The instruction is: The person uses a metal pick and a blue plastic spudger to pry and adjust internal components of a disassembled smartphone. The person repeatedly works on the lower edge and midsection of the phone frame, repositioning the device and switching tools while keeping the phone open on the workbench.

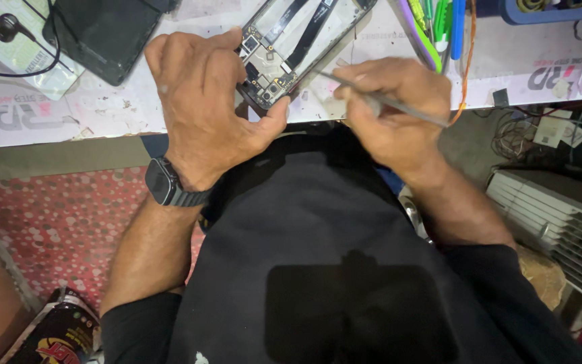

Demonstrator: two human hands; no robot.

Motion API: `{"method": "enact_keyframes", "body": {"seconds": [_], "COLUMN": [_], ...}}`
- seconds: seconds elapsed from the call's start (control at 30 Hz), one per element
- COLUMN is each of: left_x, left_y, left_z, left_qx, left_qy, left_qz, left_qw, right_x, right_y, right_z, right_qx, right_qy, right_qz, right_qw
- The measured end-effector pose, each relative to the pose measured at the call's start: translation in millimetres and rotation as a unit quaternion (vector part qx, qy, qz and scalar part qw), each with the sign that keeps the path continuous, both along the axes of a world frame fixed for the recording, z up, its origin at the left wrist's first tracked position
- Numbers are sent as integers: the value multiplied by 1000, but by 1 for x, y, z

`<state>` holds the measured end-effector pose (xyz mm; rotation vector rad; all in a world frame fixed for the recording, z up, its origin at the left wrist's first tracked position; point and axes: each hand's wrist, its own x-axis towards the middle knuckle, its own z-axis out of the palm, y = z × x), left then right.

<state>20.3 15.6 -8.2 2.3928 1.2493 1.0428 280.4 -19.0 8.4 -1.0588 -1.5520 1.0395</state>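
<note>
Lap: dark clothing (318,269) fills the lower middle of the view, so the person sits close against the table edge and works just above the knees.
Wristwatch: black watch (168,183) on the left wrist, turned to the camera because the back of that hand faces up.
Left hand: the left hand (200,101) is closed around the lower end of the opened phone (284,47); the thumb presses on its near corner. It seems to hold the phone steady at the table edge.
Opened phone: it lies on the white table (102,114), back cover off, circuit board and flat cables exposed, tilted so the board end points to the person.
Right hand: the right hand (392,111) pinches a thin metal tool (378,100) like a pen; the tip reaches the phone's board end. Such a grip probably gives fine control.
Hands together: near each other but not touching, one on each side of the phone's corner.
Other things: a dark phone panel (106,34) lies farther left; coloured tools (439,27) stand at the upper right; a red dotted mat (55,222) is on the floor.
</note>
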Motion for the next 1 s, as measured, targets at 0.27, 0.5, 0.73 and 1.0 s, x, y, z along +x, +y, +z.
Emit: {"method": "enact_keyframes", "body": {"seconds": [0.27, 0.5, 0.73, 1.0], "left_x": [-1, -1, -3, 1], "left_y": [0, -1, -1, 0], "left_z": [0, -1, -1, 1], "left_qx": [-5, 0, -7, 2], "left_qy": [4, 12, 7, 9], "left_qz": [-3, -1, -2, 11], "left_qw": [1000, 1000, 1000, 1000], "right_x": [3, -1, 5, 20], "right_y": [3, -1, 5, 18], "right_z": [-11, -12, -12, -17], "right_qx": [65, 57, 93, 81], "right_qy": [-49, -31, -82, -45], "right_qz": [13, 2, 23, -39], "right_qw": [997, 998, 992, 995]}}
